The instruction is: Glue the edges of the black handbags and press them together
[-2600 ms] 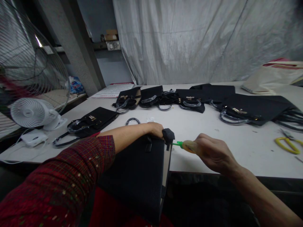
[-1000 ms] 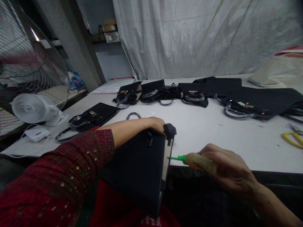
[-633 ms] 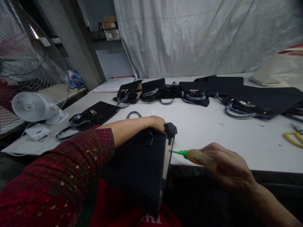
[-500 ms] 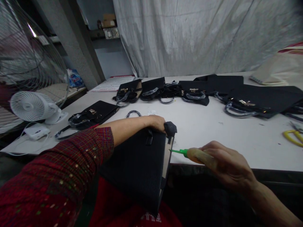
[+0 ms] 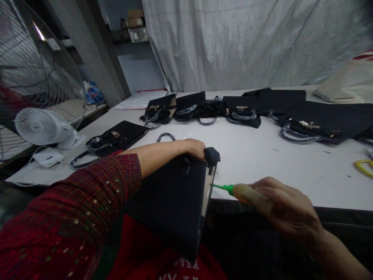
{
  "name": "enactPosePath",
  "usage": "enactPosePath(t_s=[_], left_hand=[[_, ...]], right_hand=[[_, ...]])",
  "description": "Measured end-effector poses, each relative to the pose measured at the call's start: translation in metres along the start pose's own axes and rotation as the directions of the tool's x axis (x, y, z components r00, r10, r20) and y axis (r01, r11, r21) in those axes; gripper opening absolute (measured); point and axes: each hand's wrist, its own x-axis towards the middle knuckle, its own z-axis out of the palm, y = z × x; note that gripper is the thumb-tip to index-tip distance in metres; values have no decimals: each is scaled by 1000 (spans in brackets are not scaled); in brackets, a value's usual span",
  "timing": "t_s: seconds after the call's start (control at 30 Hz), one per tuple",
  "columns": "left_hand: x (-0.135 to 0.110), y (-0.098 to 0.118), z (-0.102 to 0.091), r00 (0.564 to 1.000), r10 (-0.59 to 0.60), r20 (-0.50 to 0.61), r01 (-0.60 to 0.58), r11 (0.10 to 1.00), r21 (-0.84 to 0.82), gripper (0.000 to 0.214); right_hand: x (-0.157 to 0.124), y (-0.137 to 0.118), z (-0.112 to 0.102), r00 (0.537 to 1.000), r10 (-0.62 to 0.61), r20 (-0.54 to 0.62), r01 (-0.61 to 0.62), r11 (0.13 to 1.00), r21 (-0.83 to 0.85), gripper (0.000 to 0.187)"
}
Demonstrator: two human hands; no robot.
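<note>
A black handbag (image 5: pixel 171 202) rests tilted across my lap against the table's front edge. My left hand (image 5: pixel 194 149) is closed on its upper edge, beside a folded black flap; the fingertips are partly hidden. Along the bag's right side a pale strip (image 5: pixel 207 188) shows between the black panels. My right hand (image 5: pixel 285 204) is wrapped round a glue bottle (image 5: pixel 247 193), a soft yellowish bottle with a green nozzle. The thin nozzle tip is at the pale strip; whether it touches cannot be made out.
Several black handbags (image 5: pixel 240 111) with plastic-wrapped handles lie along the back of the white table (image 5: pixel 250 155). Another handbag (image 5: pixel 116 138) lies at left, near a small white fan (image 5: pixel 43 126). Yellow-handled scissors (image 5: pixel 364 168) lie at the right edge. A grey curtain (image 5: pixel 227 42) hangs behind.
The nozzle tip has shifted slightly up along the pale strip, where a whitish streak now shows. My left hand keeps its hold on the bag. The whole view has shifted a little.
</note>
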Motion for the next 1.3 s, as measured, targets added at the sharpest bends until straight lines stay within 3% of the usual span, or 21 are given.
enactPosePath(t_s=[0.17,0.33,0.47,0.63,0.77,0.9,1.07,1.2,1.3], left_hand=[[1,0,1,1000,1,-4,-1,1000,-20,62],[1,0,1,1000,-5,-3,5,1000,-14,61],[0,1,1,1000,-13,-21,13,1000,-2,66],[2,0,1,1000,1,-13,-1,1000,26,63],[2,1,1,1000,16,-17,-16,1000,22,62],[0,2,0,1000,-11,-13,11,1000,-6,64],[-3,3,-1,1000,-1,-22,1,1000,-6,63],[-3,3,-1,1000,-5,-14,5,1000,-13,61],[-1,2,0,1000,-7,-21,7,1000,-12,62]], right_hand=[[0,-7,1,999,-30,43,28,998,50,16],[-2,-17,2,998,-55,9,55,998,17,21],[-6,-19,3,992,-87,91,82,995,55,16],[-11,-17,4,1000,-11,13,11,1000,6,22],[-21,-18,7,995,-76,68,71,994,78,24],[-25,-24,9,997,-70,12,70,997,-14,25],[-20,-30,9,991,-115,74,108,990,88,18],[-29,-26,13,999,-23,-31,25,999,38,23],[-32,-26,13,1000,-24,-13,25,996,86,20]])
